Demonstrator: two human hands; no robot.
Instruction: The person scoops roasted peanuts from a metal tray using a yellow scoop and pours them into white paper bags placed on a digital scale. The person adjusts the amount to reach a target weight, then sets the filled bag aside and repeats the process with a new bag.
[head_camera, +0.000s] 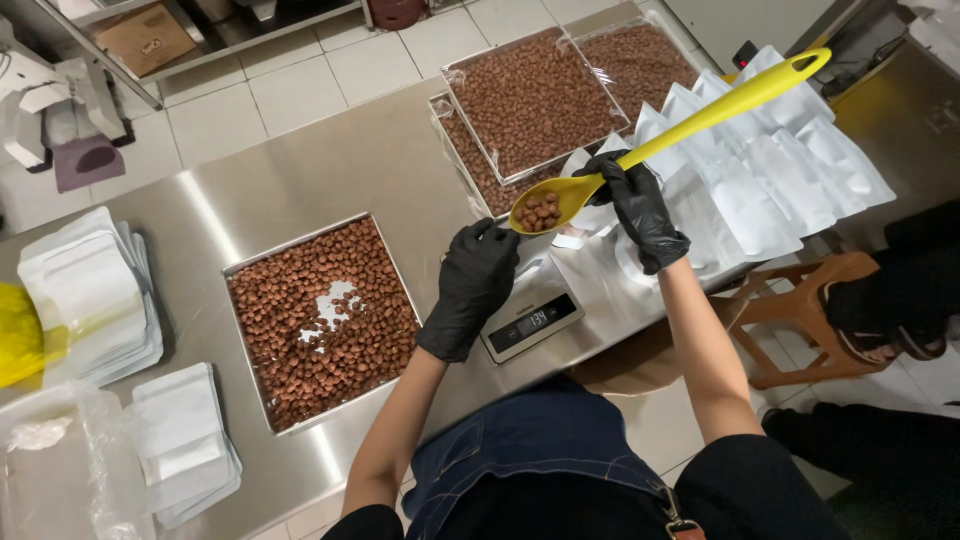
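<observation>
Nuts: brown ones, a small heap in the bowl of my yellow spoon, held just above the scale.
Scale: on the tabletop edge nearest me; its display is lit, so some weight is already on it.
Left hand: black glove, fingers curled around something over the scale, just under the spoon bowl; I cannot tell what it grips, probably a pouch mouth.
Right hand: black glove, clenched on the spoon handle near the bowl, handle pointing up and away from the scale.
Tray: left of the scale, one layer of nuts with a bare patch in the middle, so I judge a fair part is scooped out and much is left.
Full trays: beyond the scale, stacked, wrapped in film, untouched.
Pouches right: white, fanned out right of the scale; filled or empty, I cannot tell.
Pouches left: flat white stacks far left of the scale, looking empty.
Progress: I judge one portion is mid-weighing, with plenty left.
</observation>
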